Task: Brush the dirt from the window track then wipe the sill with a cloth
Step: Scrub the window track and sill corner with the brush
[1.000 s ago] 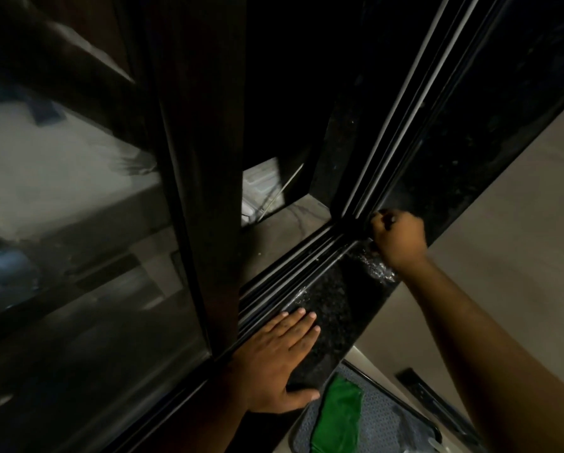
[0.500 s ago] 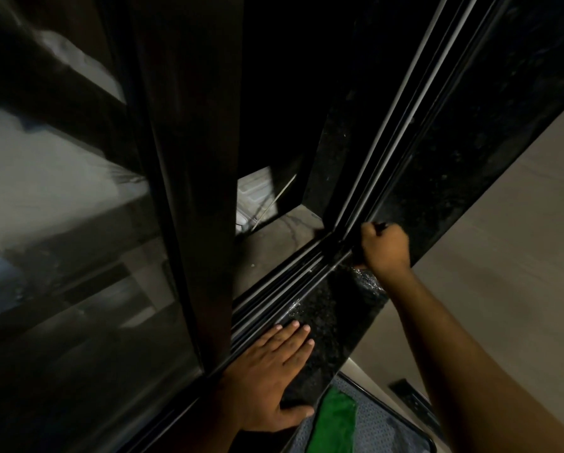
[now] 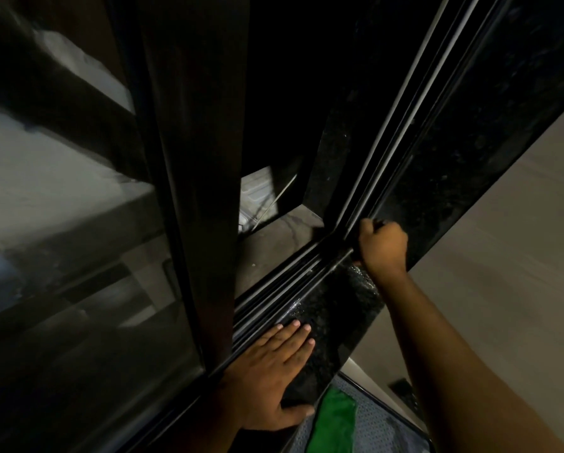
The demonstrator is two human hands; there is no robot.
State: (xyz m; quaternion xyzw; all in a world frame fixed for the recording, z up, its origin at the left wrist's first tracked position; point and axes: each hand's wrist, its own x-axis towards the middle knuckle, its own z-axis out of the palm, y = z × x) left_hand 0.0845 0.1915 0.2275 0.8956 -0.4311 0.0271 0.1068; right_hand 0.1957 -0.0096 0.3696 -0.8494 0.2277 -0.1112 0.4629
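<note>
In the head view, dim light falls on a dark window whose sliding pane (image 3: 88, 256) fills the left side, its upright frame (image 3: 202, 191) standing between the glass and the open gap further right. The window track (image 3: 284, 282), a set of dark parallel rails, runs from the near left up toward the far right, where it meets the vertical rails (image 3: 401, 125) rising at the far end. Just right of the track lies the sill (image 3: 333, 315), a black speckled stone slab with a few glints on it. The left hand (image 3: 267, 374) lies flat on the near part of the sill, its grip spread, fingers together and pointing far along the slab, thumb hooked over the sill's near edge. The right hand (image 3: 382, 246) is at the far end of the track, its grip curled into a tight fist at the corner where the rails turn upward; something dark and thin shows at the top of the fist, but I cannot tell what it is. The green cloth (image 3: 334, 420) lies near and right, below the sill, on a grey patterned tray (image 3: 382, 429) with a dark rim. Further right is a plain pale wall (image 3: 502, 256).
</note>
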